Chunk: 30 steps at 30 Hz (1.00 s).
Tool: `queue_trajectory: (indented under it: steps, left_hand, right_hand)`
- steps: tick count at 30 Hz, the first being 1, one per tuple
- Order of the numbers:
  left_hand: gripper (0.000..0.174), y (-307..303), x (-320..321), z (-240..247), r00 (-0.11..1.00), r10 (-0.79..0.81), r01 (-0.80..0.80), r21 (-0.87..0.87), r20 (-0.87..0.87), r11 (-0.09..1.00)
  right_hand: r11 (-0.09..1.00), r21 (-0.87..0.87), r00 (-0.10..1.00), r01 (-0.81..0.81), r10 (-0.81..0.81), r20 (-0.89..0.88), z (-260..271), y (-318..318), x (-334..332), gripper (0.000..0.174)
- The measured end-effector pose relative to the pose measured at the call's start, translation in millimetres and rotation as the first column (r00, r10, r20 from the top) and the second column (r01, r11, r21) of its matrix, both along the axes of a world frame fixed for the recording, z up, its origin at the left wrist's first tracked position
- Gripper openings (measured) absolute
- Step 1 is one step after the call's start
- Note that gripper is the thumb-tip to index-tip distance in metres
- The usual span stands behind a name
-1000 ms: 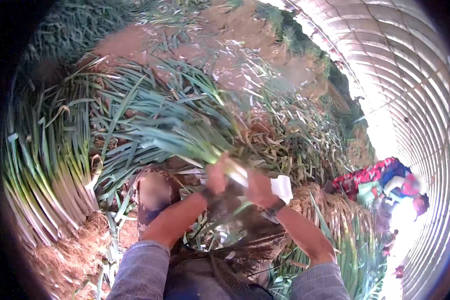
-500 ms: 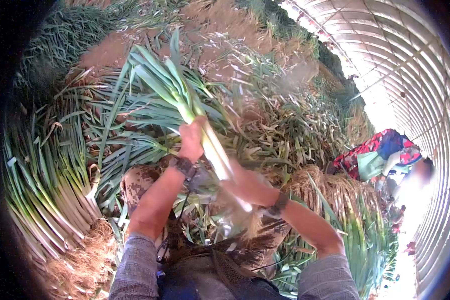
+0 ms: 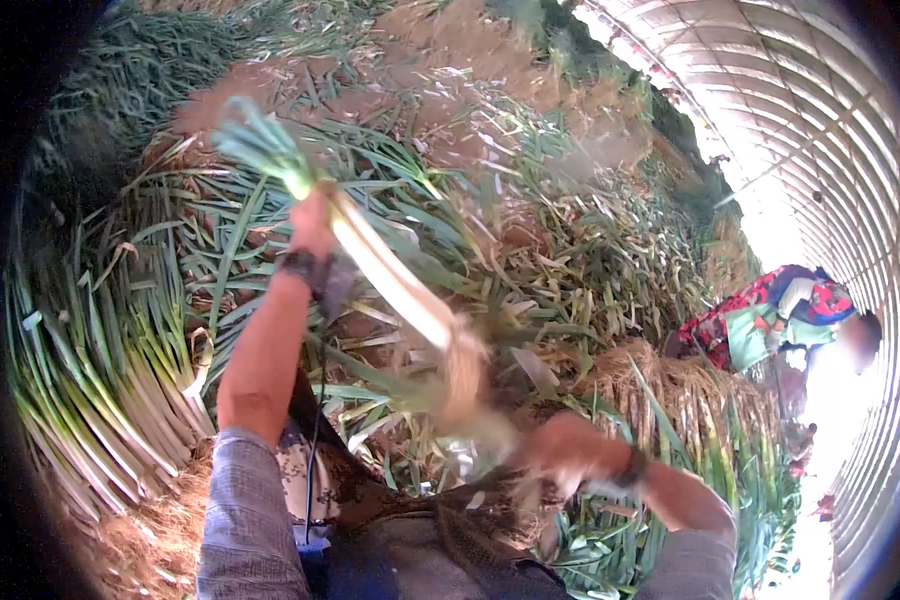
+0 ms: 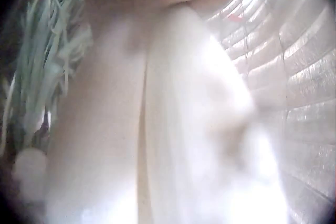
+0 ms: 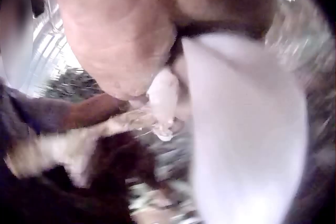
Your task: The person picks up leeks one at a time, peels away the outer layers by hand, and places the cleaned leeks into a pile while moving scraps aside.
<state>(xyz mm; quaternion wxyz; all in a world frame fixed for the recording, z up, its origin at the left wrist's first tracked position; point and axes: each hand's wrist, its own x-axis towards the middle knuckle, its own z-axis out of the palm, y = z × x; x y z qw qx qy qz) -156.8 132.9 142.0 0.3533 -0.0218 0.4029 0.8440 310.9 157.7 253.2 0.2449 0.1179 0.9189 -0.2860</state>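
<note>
My left hand (image 3: 312,225) grips a leek (image 3: 395,280) at the upper end of its long white shank, just under the green leaves. The leek slants down to the right, its brown roots (image 3: 463,380) blurred at the lower end. In the left wrist view, pale shanks (image 4: 184,119) fill the middle below the hand. Lower right, my right hand (image 3: 565,450) is apart from the shank and blurred by motion. Its fingers curl round a peeled leaf strip (image 5: 247,124), broad and white in the right wrist view. A pale stretch trails from this hand toward the roots.
Trimmed leeks (image 3: 120,400) lie in a row at left, roots toward me. Another leek pile (image 3: 705,430) lies at right. Loose leaves (image 3: 580,270) litter the ground ahead. A person (image 3: 770,315) in red patterned clothing works at far right, under the ribbed tunnel roof (image 3: 820,130).
My left hand has swung the leek up and to the left. My right hand has left the shank and moved down to the right, with a peeled strip trailing from it.
</note>
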Motion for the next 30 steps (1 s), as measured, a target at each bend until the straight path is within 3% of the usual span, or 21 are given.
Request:
queue_trajectory:
  steps: [2, 4, 5, 6, 7, 8, 11, 13, 14, 16, 18, 19, 20, 21, 22, 23, 25, 26, 27, 29, 30]
  left_hand:
    - [0.036, -10.1, -10.8, 19.5, 0.993, 0.113, -0.111, -0.05, 0.043, 0.993]
    - [0.037, -10.1, -23.3, -12.3, 0.992, 0.127, -0.127, -0.012, -0.006, 0.992]
    - [0.037, -19.6, -24.9, -8.9, 0.988, 0.141, -0.14, 0.022, -0.06, 0.99]
    - [0.037, -14.7, -18.0, -3.9, 0.976, 0.213, -0.21, -0.062, 0.041, 0.976]
    - [0.038, -12.8, -14.4, -15.3, 0.969, 0.213, -0.218, -0.029, -0.122, 0.975]
    - [0.038, -15.9, -9.7, -13.5, 0.968, 0.211, -0.212, 0.008, -0.138, 0.977]
    - [0.039, -26.7, 11.1, -4.0, 0.956, 0.163, -0.149, 0.073, -0.244, 0.986]
    - [0.043, -34.4, 10.9, -20.5, 0.692, 0.1, -0.269, -0.127, -0.715, 0.955]
    - [0.055, -40.3, 14.6, -32.3, 0.235, -0.068, -0.483, -0.177, -0.97, 0.857]
    - [0.052, -38.8, 15.2, -37.0, 0.17, -0.026, -0.508, -0.11, -0.985, 0.854]
    - [0.042, -7.8, -6.4, -81.2, 0.476, 0.118, -0.361, -0.071, -0.872, 0.93]
    - [0.04, -3.4, -8.4, -86.4, 0.583, 0.15, -0.31, -0.048, -0.798, 0.949]
    - [0.038, 7.2, -18.2, -107.3, 0.628, 0.166, -0.311, -0.049, -0.76, 0.949]
    - [0.035, 18.1, -28.3, -128.6, 0.67, 0.184, -0.314, -0.049, -0.719, 0.948]
    - [0.033, 28.3, -37.5, -150.1, 0.709, 0.204, -0.317, -0.047, -0.675, 0.947]
    - [0.031, 8.0, -35.1, -127.7, 0.784, 0.117, -0.342, -0.267, -0.61, 0.901]
    - [0.031, -11.1, -29.7, -57.2, 0.96, 0.162, -0.23, -0.314, -0.226, 0.921]
    - [0.034, -15.5, -26.6, -36.9, 0.966, 0.219, -0.198, -0.146, 0.14, 0.969]
    - [0.035, -5.4, -28.2, -40.5, 0.967, 0.222, -0.198, -0.175, 0.126, 0.964]
    - [0.037, 1.9, -37.2, -71.2, 0.971, 0.217, -0.192, -0.224, 0.095, 0.956]
    - [0.039, 9.9, -44.5, -98.8, 0.929, 0.248, -0.303, -0.179, -0.276, 0.936]
  right_hand:
    - [0.883, 0.174, 0.9, 0.436, -0.431, -0.07, 26.7, 57.7, 25.8, 0.029]
    - [0.685, 0.548, 0.877, 0.48, -0.391, -0.28, 21.1, 98.0, 43.6, 0.059]
    - [0.729, 0.387, 0.825, 0.564, -0.477, -0.304, 21.4, 94.6, 20.4, 0.064]
    - [0.74, 0.209, 0.762, 0.639, -0.573, -0.302, 13.8, 86.2, -3.4, 0.069]
    - [0.787, 0.072, 0.751, 0.613, -0.551, -0.363, 0.6, 75.1, -32.5, 0.072]
    - [0.814, -0.187, 0.716, 0.551, -0.575, -0.396, -20.9, 67.3, -61.8, 0.074]
    - [0.61, -0.756, 0.671, 0.236, -0.665, -0.327, -69.8, 36.8, -135.9, 0.079]
    - [0.689, -0.66, 0.647, 0.3, -0.655, -0.39, -71.5, 2.1, -175.9, 0.074]
    - [0.712, -0.628, 0.645, 0.316, -0.646, -0.408, -75.7, -13.1, -196.0, 0.073]
    - [0.481, -0.747, 0.621, 0.459, -0.775, -0.117, -84.5, -31.9, -211.9, 0.06]
    - [0.131, -0.85, 0.469, 0.511, -0.87, 0.148, -90.6, -45.0, -205.7, 0.045]
    - [0.386, -0.779, 0.632, 0.494, -0.775, 0.017, -66.8, -63.8, -195.7, 0.047]
    - [0.405, -0.838, 0.738, 0.366, -0.675, -0.003, -80.0, -65.0, -171.2, 0.051]
    - [0.393, -0.889, 0.826, 0.235, -0.563, -0.03, -92.7, -66.2, -147.0, 0.058]
    - [0.111, -0.993, 0.887, 0.047, -0.462, -0.01, -123.4, -47.1, -112.5, 0.071]
    - [0.59, -0.808, 0.831, 0.013, -0.456, -0.32, -80.0, -66.9, -98.1, 0.059]
    - [0.79, -0.611, 0.753, 0.053, -0.434, -0.496, -13.5, -63.2, -71.3, 0.039]
    - [0.864, -0.445, 0.761, 0.236, -0.449, -0.468, 1.6, -32.8, -37.6, 0.039]
    - [0.86, -0.218, 0.746, 0.461, -0.508, -0.429, 6.5, 8.8, -1.8, 0.039]
    - [0.569, 0.313, 0.647, 0.76, -0.622, -0.441, -5.9, 96.7, 74.2, 0.039]
    - [0.401, 0.479, 0.611, 0.781, -0.647, -0.456, -12.8, 126.6, 104.9, 0.039]
